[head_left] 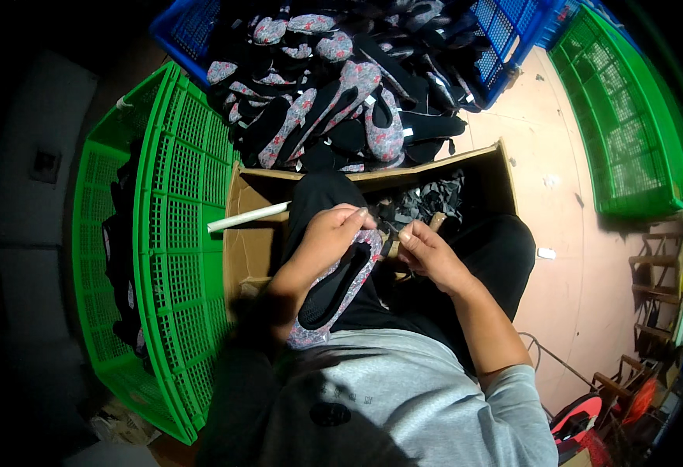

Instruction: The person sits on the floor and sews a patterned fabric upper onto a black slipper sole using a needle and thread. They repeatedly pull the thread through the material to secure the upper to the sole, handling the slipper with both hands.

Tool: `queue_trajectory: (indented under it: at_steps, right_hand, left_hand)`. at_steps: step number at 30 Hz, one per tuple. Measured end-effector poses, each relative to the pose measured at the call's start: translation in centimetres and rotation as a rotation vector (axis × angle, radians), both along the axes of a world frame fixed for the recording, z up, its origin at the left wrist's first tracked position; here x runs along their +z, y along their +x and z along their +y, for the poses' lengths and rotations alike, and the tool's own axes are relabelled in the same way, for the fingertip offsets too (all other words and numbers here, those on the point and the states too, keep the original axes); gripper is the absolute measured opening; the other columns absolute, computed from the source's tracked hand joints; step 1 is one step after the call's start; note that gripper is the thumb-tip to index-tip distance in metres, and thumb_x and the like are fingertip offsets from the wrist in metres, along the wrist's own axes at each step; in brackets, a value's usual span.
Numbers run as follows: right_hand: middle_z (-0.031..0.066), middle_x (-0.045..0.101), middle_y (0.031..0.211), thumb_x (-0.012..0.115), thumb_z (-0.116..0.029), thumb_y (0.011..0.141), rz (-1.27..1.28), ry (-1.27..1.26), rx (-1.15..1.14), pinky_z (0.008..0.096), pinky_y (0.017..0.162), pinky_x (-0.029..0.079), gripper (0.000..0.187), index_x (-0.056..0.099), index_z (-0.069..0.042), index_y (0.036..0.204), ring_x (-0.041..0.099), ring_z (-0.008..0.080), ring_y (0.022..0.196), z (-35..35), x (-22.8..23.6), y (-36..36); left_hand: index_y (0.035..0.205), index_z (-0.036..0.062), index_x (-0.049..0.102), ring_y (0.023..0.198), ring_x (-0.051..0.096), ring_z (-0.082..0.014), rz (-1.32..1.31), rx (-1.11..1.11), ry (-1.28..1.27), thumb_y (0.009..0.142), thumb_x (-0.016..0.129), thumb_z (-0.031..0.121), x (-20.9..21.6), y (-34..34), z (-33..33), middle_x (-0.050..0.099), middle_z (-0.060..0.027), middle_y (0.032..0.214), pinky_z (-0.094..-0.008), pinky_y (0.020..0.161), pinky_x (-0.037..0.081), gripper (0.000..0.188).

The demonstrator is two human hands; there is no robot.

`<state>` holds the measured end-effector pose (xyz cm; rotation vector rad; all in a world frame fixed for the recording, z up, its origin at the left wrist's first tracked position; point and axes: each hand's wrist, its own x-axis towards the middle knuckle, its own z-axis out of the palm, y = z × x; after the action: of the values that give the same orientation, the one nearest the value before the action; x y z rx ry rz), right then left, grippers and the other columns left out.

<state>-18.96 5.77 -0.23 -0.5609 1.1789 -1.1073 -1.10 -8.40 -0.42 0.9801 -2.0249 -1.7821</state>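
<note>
A flat slip-on shoe upper [367, 268] hangs over my lap, grey-and-red floral cloth around a black lining. My left hand [330, 240] is closed on its far end, thumb and fingers pinched together. A little to the right, my right hand [433, 255] is closed, thumb pressed on the forefinger. A thin dark bit, perhaps a strip or thread, shows between the two hands; what my right fingers grip is too small to make out. Beyond my hands, black and grey scraps [435, 198] lie in a cardboard box [240, 268] that stands around my legs.
A heap of similar floral shoe uppers [334, 101] spills from a blue crate [513, 31] ahead. Green crates [190, 233] stand close at left; another green crate [618, 117] is at far right. A white tube [248, 216] crosses the box's left edge. Wooden racks [657, 265] stand right.
</note>
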Motion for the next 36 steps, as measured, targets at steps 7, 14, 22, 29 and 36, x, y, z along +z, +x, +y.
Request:
queue_trajectory:
  at_steps: [7, 14, 22, 29, 36]
  right_hand:
    - [-0.0022, 0.05, 0.075, 0.051, -0.03, 0.103, 0.021, -0.061, 0.049, 0.0214, 0.055, 0.036, 0.024, 0.048, -0.008, 0.092, 0.042, 0.0058, 0.064, 0.3, 0.0, -0.2]
    - [0.0033, 0.057, 0.076, 0.056, -0.028, 0.1, 0.364, -0.3, 0.167, 0.0298, 0.063, 0.045, 0.024, 0.051, -0.004, 0.098, 0.054, 0.0135, 0.069, 0.5, -0.7, 0.2]
    - [0.0108, 0.061, 0.077, 0.057, -0.029, 0.099, 0.513, -0.364, 0.189, 0.0377, 0.066, 0.048, 0.024, 0.053, -0.005, 0.103, 0.061, 0.0254, 0.071, 0.6, 0.2, 0.1]
    - [0.012, 0.061, 0.078, 0.057, -0.029, 0.098, 0.487, -0.371, 0.189, 0.0389, 0.066, 0.048, 0.024, 0.055, -0.005, 0.101, 0.062, 0.0284, 0.072, 0.4, 0.4, 0.3]
    - [0.0162, 0.064, 0.083, 0.06, -0.029, 0.096, 0.672, -0.351, 0.214, 0.0432, 0.068, 0.048, 0.025, 0.055, -0.004, 0.1, 0.064, 0.0365, 0.078, -0.3, 1.6, 0.8]
  left_hand:
    - [0.092, -0.003, 0.07, 0.098, 0.061, -0.0147, 0.019, -0.147, 0.024, 0.091, 0.065, 0.009, 3.5, 1.1, -0.2, 0.064, -0.0096, 0.11, -0.0267, 0.087, 0.047, 0.013]
    - [0.089, -0.0033, 0.068, 0.085, 0.058, -0.01, 0.099, -0.079, 0.037, 0.084, 0.069, -0.001, 3.3, 1.6, -0.1, 0.061, -0.0032, 0.094, -0.0227, 0.077, 0.046, 0.006]
    - [0.088, 0.0011, 0.064, 0.076, 0.052, -0.0037, 0.012, -0.003, 0.072, 0.089, 0.066, 0.002, 4.2, 1.3, -0.1, 0.057, 0.0036, 0.082, -0.0194, 0.068, 0.041, 0.003]
    - [0.09, 0.0019, 0.063, 0.075, 0.051, -0.0023, 0.043, 0.036, 0.125, 0.09, 0.064, 0.002, 3.2, 1.2, 0.3, 0.059, 0.0044, 0.083, -0.0178, 0.068, 0.042, 0.001]
    - [0.089, 0.0018, 0.063, 0.075, 0.05, -0.0043, 0.089, 0.028, 0.185, 0.09, 0.066, 0.006, 2.7, 1.0, 0.1, 0.057, 0.0029, 0.083, -0.0195, 0.068, 0.041, 0.005]
